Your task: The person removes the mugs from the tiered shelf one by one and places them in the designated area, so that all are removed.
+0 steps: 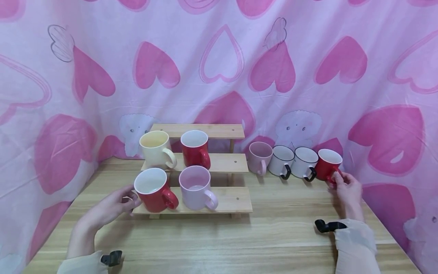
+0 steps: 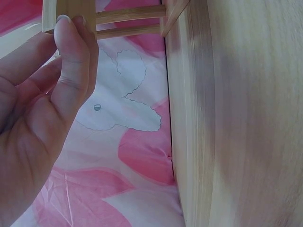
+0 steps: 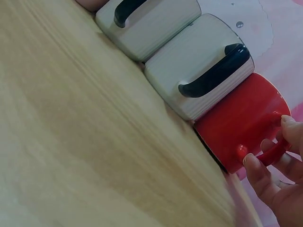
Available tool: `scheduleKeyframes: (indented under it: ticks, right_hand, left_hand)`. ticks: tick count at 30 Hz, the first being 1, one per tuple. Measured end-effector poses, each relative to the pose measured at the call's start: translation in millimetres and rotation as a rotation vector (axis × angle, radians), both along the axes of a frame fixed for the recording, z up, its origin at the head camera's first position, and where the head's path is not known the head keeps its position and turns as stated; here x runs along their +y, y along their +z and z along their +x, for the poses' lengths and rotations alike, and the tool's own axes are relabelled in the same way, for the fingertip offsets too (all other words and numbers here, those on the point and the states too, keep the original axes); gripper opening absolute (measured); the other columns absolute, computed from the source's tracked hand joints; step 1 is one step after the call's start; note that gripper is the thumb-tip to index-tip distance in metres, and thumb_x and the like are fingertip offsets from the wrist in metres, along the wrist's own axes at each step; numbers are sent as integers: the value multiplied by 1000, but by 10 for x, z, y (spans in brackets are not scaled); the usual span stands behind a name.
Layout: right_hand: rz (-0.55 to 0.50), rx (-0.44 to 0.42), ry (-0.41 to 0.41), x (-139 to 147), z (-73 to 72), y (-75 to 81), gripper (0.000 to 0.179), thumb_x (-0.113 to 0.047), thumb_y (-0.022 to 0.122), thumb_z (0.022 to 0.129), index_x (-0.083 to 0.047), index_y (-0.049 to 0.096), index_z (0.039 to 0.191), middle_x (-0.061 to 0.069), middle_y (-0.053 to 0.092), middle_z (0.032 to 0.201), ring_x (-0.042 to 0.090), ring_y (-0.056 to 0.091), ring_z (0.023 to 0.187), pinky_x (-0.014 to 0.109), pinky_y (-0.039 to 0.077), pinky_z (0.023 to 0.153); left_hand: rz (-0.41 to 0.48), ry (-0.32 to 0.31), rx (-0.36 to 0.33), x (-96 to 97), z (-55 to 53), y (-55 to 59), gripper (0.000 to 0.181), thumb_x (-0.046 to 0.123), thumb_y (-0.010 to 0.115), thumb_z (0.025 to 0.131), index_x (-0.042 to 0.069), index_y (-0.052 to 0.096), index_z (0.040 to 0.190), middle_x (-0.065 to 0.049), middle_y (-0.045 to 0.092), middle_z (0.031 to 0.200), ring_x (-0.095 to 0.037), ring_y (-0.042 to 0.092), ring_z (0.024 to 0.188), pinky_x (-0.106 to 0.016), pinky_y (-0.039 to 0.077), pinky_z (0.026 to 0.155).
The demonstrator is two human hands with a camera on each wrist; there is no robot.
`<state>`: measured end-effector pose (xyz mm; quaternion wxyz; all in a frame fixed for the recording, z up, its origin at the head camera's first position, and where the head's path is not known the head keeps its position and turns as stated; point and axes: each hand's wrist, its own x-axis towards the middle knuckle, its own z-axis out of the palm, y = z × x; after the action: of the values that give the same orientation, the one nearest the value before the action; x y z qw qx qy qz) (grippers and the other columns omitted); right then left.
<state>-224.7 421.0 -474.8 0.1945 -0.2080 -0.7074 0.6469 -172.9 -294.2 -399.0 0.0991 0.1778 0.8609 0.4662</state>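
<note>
My right hand (image 1: 349,190) grips the handle of a red mug (image 1: 326,167) with a white inside, which stands upright at the right end of a row of mugs. In the right wrist view its fingers (image 3: 260,177) curl round that handle. At the left end of a three-tier wooden shelf (image 1: 227,199), my left hand (image 1: 107,207) pinches the lowest board (image 2: 75,9) by its edge. Right beside those fingers another red mug (image 1: 154,192) sits on that board. To its right is a lilac mug (image 1: 195,188).
On the middle board stand a cream mug (image 1: 154,148) and a red mug (image 1: 194,146). Left of the gripped mug, the row holds two white mugs (image 1: 281,161) with black handles and a pink mug (image 1: 258,158). A heart-patterned curtain (image 1: 219,57) hangs behind the wooden table (image 1: 205,247).
</note>
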Motion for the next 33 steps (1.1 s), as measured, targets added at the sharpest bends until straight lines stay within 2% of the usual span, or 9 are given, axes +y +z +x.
scheduleKeyframes:
  ticks: [6,14,19,25,29,33]
  right_hand:
    - [-74,52,24,-2,-20,-59,20,-25,60,97,-9,58,108,-4,63,81,9,64,60,25,56,55]
    - [-109,43,29,-25,-41,-65,25,-25,61,97,-7,56,114,-3,62,84,11,66,62,24,56,58]
    - [-131,39,40,-35,-37,-53,29,-26,62,96,-7,56,116,-3,63,86,12,67,63,26,57,58]
    - [-158,-11,130,24,56,-11,52,-34,64,94,-6,46,134,3,59,101,17,69,73,32,58,65]
    - [-59,-96,195,65,131,43,63,-39,61,95,-5,35,141,10,51,111,19,69,76,36,58,67]
    - [165,-171,198,35,193,157,63,-39,50,101,2,29,144,24,45,126,20,69,78,36,59,68]
  left_hand:
    - [-3,27,-21,-7,4,-1,27,14,62,97,0,54,119,-13,57,96,-28,61,72,-32,52,70]
    - [-18,18,-7,-22,18,12,29,15,62,96,0,53,120,-13,58,95,-25,61,71,-32,52,70]
    - [-43,39,-12,-34,32,16,29,18,63,96,2,54,119,-14,58,95,-26,62,71,-31,52,72]
    - [-37,23,6,-8,9,10,23,16,63,96,2,55,114,-13,57,92,-24,61,70,-31,52,71]
    - [-28,-1,15,12,-13,6,22,15,63,96,1,55,112,-12,57,90,-22,60,70,-31,52,70]
    - [-22,-1,11,4,-7,16,24,13,63,96,0,54,114,-12,56,90,-22,60,69,-31,52,70]
